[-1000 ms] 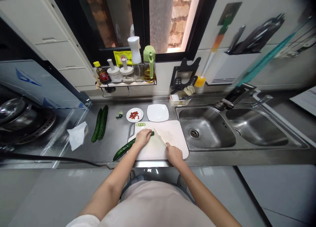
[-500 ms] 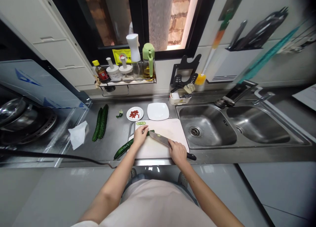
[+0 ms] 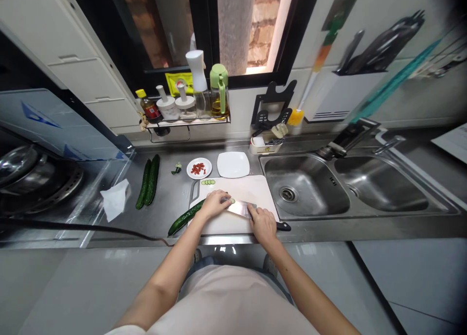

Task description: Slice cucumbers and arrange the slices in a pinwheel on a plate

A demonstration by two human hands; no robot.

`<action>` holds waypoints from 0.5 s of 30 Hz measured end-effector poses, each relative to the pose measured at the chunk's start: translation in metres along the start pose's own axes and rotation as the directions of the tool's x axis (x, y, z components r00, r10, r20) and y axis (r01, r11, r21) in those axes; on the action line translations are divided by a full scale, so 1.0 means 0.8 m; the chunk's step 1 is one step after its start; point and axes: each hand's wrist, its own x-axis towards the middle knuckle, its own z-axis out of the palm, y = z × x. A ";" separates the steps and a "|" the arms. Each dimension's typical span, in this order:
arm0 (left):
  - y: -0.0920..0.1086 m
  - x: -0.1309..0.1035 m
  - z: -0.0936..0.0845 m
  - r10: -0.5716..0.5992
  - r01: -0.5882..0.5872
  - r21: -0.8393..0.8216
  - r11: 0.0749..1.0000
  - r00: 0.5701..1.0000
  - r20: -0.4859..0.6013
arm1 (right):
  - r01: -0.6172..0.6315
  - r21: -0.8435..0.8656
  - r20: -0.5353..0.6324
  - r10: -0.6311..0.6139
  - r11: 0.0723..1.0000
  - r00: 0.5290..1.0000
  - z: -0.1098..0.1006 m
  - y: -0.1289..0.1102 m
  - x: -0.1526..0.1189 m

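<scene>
A pale cutting board (image 3: 255, 189) lies on the steel counter, with a row of cucumber slices (image 3: 208, 182) near its top left corner. My right hand (image 3: 263, 223) is closed round a knife (image 3: 242, 208), its blade flat-side up and pointing left. My left hand (image 3: 216, 203) reaches over the end of a long cucumber (image 3: 184, 220), its fingertips at the blade tip beside a small cucumber slice (image 3: 232, 201). Whether those fingers grip the cucumber or the slice is too small to tell. The cucumber's other end sticks out past the board's left edge.
Behind the board stand a plate of red pieces (image 3: 199, 168) and a white square plate (image 3: 233, 165). Two whole cucumbers (image 3: 148, 182) and a white tissue (image 3: 114, 200) lie left. A double sink (image 3: 306, 184) is right; a bottle rack (image 3: 189, 122) hangs above.
My left hand has moved right and its fingers now reach the knife's tip. The blade has tilted and shows more of its bright flat side.
</scene>
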 end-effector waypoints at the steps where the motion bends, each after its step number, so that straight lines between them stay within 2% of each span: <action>1: 0.001 0.000 0.000 0.001 -0.001 0.000 1.000 1.000 0.009 | 0.002 -0.001 -0.004 -0.002 1.000 1.000 0.000 0.000 0.000; 8: 0.004 0.001 0.001 0.016 -0.015 -0.040 0.999 1.000 0.024 | 0.018 0.005 -0.016 -0.018 1.000 1.000 0.003 0.002 -0.002; 15: 0.005 -0.002 0.016 0.003 -0.003 -0.106 0.994 1.000 -0.009 | 0.032 0.013 -0.005 -0.032 0.999 0.999 0.015 0.005 -0.009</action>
